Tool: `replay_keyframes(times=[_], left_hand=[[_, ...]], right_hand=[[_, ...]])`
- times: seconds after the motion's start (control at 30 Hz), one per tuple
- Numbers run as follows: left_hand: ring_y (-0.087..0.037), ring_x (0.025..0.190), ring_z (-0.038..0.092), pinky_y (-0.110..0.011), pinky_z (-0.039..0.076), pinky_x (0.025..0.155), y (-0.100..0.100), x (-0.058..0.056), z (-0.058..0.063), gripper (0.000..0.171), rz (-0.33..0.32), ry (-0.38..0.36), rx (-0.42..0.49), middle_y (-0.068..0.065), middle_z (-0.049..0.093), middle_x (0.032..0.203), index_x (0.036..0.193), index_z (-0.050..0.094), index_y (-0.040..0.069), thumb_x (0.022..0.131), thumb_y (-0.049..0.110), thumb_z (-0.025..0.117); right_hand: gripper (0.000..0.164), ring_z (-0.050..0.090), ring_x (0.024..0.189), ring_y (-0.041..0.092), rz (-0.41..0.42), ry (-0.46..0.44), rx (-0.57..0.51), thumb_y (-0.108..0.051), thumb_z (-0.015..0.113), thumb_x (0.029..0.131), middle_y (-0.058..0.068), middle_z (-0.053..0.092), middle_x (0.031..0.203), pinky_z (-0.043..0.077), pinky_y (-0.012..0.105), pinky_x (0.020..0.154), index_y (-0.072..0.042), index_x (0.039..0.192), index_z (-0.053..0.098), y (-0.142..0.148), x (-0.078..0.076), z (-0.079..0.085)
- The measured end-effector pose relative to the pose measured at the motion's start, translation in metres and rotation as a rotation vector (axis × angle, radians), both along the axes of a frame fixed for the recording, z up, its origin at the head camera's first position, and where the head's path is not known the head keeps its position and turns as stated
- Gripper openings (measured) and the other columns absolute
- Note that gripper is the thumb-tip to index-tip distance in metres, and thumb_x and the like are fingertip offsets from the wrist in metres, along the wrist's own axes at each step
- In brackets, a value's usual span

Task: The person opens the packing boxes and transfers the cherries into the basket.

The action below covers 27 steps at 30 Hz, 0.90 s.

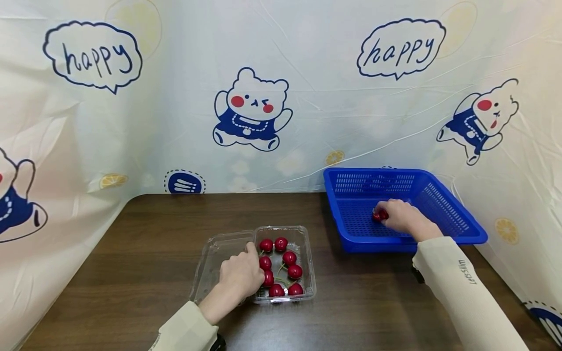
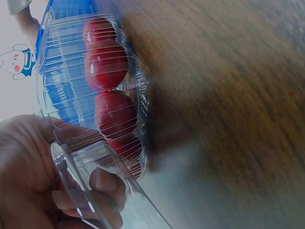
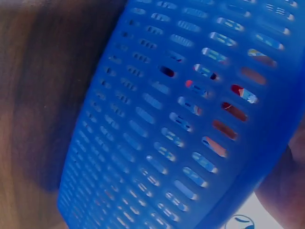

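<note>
A clear plastic box (image 1: 310, 263) holds several red cherries (image 1: 294, 271), some with green stems, and its hinged lid (image 1: 215, 251) lies folded out to the left. My left hand (image 1: 241, 274) grips the box at the side where the lid joins; in the left wrist view its curled fingers (image 2: 107, 186) show through the clear plastic. Inside the blue basket (image 1: 373, 245), my right hand (image 1: 401, 216) reaches low over the floor and pinches dark red cherries (image 1: 379, 215) at its fingertips. The basket's slotted wall (image 3: 157, 119) hides most of that hand in the right wrist view.
The box and basket stand apart on a dark brown wooden table (image 1: 153, 243). Behind them hangs a pale curtain (image 1: 307, 97) with printed bears, close against the table's back edge. The basket sits at the back right.
</note>
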State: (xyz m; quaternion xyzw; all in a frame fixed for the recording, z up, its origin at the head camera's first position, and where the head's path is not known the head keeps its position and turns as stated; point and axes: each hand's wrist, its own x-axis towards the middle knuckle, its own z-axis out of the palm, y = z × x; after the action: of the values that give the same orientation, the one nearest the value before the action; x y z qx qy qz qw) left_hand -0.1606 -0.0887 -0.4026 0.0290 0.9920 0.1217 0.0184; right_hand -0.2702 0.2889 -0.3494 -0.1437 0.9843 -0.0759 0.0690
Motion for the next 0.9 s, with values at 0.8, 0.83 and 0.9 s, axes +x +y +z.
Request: replay_keyframes(times=[0.8,0.83,0.9], left_hand=[[-0.034,0.058,0.063,-0.047,0.049,0.049,0.000,0.000,0.000,0.036,0.006,0.005,-0.001,-0.018,0.068,0.071,0.101,0.046,-0.001,0.077,0.020,0.063],[-0.034,0.058,0.063,-0.047,0.049,0.049,0.000,0.000,0.000,0.036,0.008,0.004,0.000,-0.018,0.068,0.072,0.101,0.046,-0.001,0.077,0.020,0.063],[-0.034,0.058,0.063,-0.047,0.049,0.050,0.000,0.000,0.000,0.036,0.009,0.004,0.002,-0.018,0.068,0.072,0.101,0.046,-0.001,0.077,0.019,0.063]], right_hand=[[0.035,0.060,0.101,0.043,-0.009,-0.077,0.018,-0.006,0.062,0.087,0.029,0.065,0.116,0.047,0.066,0.088,-0.001,0.122,0.062,0.000,-0.004,-0.011],[0.035,0.061,0.100,0.042,-0.009,-0.079,0.018,-0.006,0.062,0.088,0.029,0.065,0.116,0.047,0.066,0.088,-0.001,0.122,0.062,0.000,-0.004,-0.011],[0.035,0.061,0.100,0.042,-0.008,-0.083,0.019,-0.008,0.062,0.088,0.029,0.065,0.117,0.047,0.066,0.088,-0.001,0.123,0.061,0.000,-0.005,-0.012]])
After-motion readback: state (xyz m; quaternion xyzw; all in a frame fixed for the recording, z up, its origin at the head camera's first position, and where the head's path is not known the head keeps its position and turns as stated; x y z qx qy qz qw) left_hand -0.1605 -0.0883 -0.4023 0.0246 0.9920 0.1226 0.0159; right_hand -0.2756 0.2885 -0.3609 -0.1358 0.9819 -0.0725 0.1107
